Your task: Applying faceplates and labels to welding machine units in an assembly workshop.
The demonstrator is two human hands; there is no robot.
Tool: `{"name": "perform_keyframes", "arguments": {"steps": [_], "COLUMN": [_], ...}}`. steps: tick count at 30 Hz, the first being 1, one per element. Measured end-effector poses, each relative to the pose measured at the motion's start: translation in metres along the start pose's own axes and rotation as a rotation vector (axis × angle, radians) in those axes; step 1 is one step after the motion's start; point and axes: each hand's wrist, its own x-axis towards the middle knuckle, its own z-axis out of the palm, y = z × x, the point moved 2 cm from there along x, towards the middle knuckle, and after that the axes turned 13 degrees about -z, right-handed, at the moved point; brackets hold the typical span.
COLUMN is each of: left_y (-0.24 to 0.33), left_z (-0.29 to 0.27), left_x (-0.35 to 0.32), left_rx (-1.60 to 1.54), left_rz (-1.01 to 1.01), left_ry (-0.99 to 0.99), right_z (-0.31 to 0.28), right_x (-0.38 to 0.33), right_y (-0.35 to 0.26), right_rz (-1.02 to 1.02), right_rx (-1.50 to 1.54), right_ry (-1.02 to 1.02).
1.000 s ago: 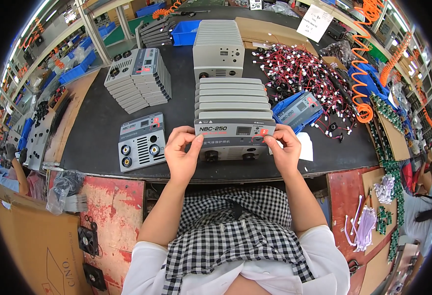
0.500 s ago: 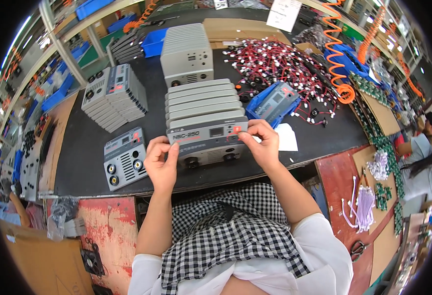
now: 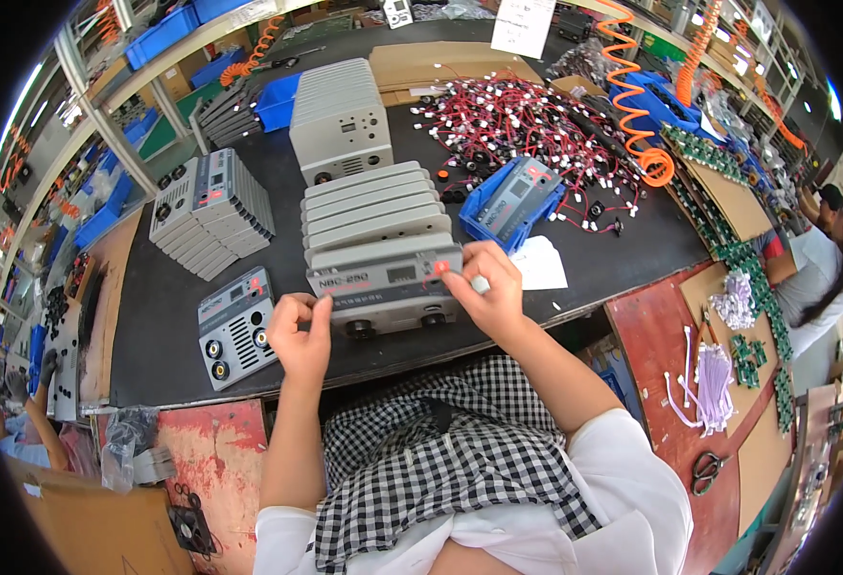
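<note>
A row of grey front panels [image 3: 373, 216] stands upright on the black table [image 3: 153, 326], leaning back one behind another. The nearest panel [image 3: 388, 287] faces me, with a small display, a red knob and round sockets along its lower edge. My left hand [image 3: 299, 331] pinches that panel's lower left corner. My right hand [image 3: 484, 287] grips its right end, the fingertips beside the red knob. A single grey panel [image 3: 234, 326] lies flat just left of my left hand.
A second leaning stack of panels [image 3: 212, 211] sits at the left and a third [image 3: 340, 120] stands behind. A blue tray [image 3: 512, 196] and a heap of red-and-white wire leads [image 3: 527, 125] lie right. An orange coiled hose [image 3: 637, 86] hangs there. Another person [image 3: 819, 259] works at far right.
The view has tilted and shifted, so the table sits differently in frame. Both hands stay on the front panel; the left hand has slid lower on its left corner.
</note>
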Motion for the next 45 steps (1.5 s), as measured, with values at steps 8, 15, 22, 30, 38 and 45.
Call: {"name": "perform_keyframes", "arguments": {"steps": [8, 15, 22, 30, 38, 45], "left_y": [0.012, -0.002, -0.080, -0.114, -0.107, -0.058], "left_z": [-0.002, -0.096, -0.166, -0.168, -0.154, -0.130], "left_x": [-0.058, -0.006, 0.050, 0.050, 0.044, 0.030], "left_rx": [-0.267, -0.110, -0.163, 0.519, 0.584, 0.877], "left_rz": [-0.064, -0.331, -0.854, -0.777, -0.595, -0.169], "left_ry": [0.093, 0.296, 0.242, 0.075, -0.040, 0.229], "right_z": [-0.010, 0.002, -0.001, -0.044, -0.094, -0.097], "right_x": [-0.005, -0.010, -0.012, 0.005, 0.046, 0.062], "right_y": [-0.046, -0.025, -0.020, 0.012, 0.120, 0.172], "right_rz": [-0.334, -0.070, -0.084, -0.044, 0.133, 0.693], "right_rx": [0.010, -0.028, -0.089, -0.341, -0.791, -0.962], "right_ry": [-0.133, -0.189, -0.178, -0.216, -0.324, -0.701]}}
